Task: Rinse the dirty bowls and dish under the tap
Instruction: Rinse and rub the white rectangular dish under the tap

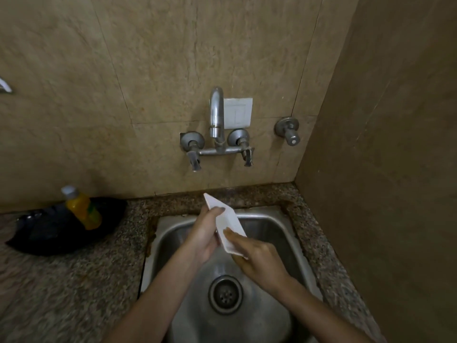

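A white flat dish (228,225) is held on edge, tilted, over the steel sink (272,229). My left hand (204,235) grips its left side with the thumb over the upper face. My right hand (257,258) holds its lower near end, thumb on top. The tap (217,115) stands on the wall above the sink; no water stream shows from its spout. No bowls are in sight.
Two lever handles (194,160) (248,157) flank the tap, and a separate valve (289,133) is on the wall at right. On the granite counter (74,280) left of the sink, a black pan (61,231) holds a yellow bottle (82,207). The drain (225,294) is uncovered. A wall closes the right side.
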